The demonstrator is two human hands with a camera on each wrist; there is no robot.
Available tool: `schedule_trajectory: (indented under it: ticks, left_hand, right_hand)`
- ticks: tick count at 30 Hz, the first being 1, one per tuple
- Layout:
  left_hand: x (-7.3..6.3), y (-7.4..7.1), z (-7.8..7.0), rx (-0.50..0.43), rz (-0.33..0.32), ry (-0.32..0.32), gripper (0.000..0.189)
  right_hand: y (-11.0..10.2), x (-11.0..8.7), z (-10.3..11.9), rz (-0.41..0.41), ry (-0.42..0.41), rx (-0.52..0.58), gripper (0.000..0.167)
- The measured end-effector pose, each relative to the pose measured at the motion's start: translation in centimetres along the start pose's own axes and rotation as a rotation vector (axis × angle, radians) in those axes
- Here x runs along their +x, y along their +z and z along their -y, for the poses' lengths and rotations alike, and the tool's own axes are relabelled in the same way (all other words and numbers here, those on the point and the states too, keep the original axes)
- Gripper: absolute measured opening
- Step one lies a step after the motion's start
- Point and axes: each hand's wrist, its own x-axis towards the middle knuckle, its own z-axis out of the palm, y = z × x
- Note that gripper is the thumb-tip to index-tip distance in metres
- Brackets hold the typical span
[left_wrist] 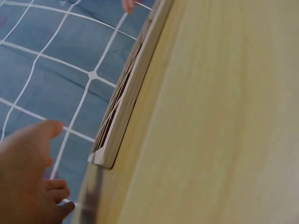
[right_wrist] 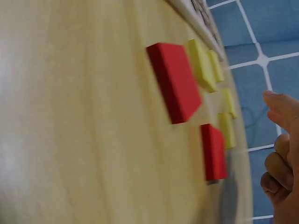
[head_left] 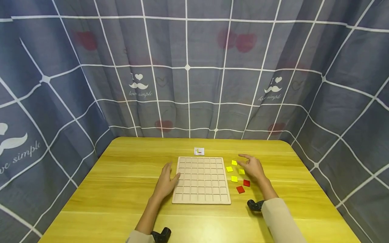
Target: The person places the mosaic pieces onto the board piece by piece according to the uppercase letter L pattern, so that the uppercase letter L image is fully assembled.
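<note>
Wooden grid board (head_left: 201,183) sits lower ctr of the head view, flat on the table (head_left: 127,189). Left hand (head_left: 165,184) is by its left edge, fingers approx. straight, thumb apart, nothing held; can't tell if the thumb touches the rim. Right hand (head_left: 253,167), right of ctr, hovers nr the 4 yellow tiles (head_left: 234,179); thumb & index spread w/ a gap, other fingers bent in the right wrist view, no tile in its grip. 2 red tiles (head_left: 240,189) lie just below the yellows. Small printed card (head_left: 199,151) lies above the board's top edge; grey-blue check curtain (head_left: 203,84) fills the upper pt of the frame.
</note>
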Motion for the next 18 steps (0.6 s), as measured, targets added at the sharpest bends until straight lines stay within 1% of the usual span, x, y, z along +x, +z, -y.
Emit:
schedule_trajectory:
  ticks: [3,6,8,11,14,18]
  left_hand:
    - [-0.3,0.6,0.8,0.059,0.024,0.011,0.068]
    - [-0.5,1.1,1.3,0.135,0.039,0.028,0.068]
    - [-0.6,1.2,1.4,0.165,0.044,0.044,0.069]
    - [-0.7,1.3,1.4,0.197,0.047,0.063,0.068]
    - [-0.9,1.3,1.4,0.233,0.050,0.065,0.067]
    - [-1.1,1.2,1.5,0.249,0.042,0.070,0.065]
  right_hand:
    - [0.6,0.0,-0.6,0.032,0.007,-0.010,0.047]
    - [0.9,-0.1,-1.1,0.028,0.003,-0.025,0.047]
    - [0.9,-0.2,-1.3,0.024,0.008,-0.032,0.047]
    - [1.1,-0.2,-1.4,0.022,0.023,-0.039,0.047]
    - [1.4,-0.3,-1.3,0.025,0.039,-0.035,0.046]
    - [1.9,-0.4,-1.1,0.010,0.039,-0.057,0.043]
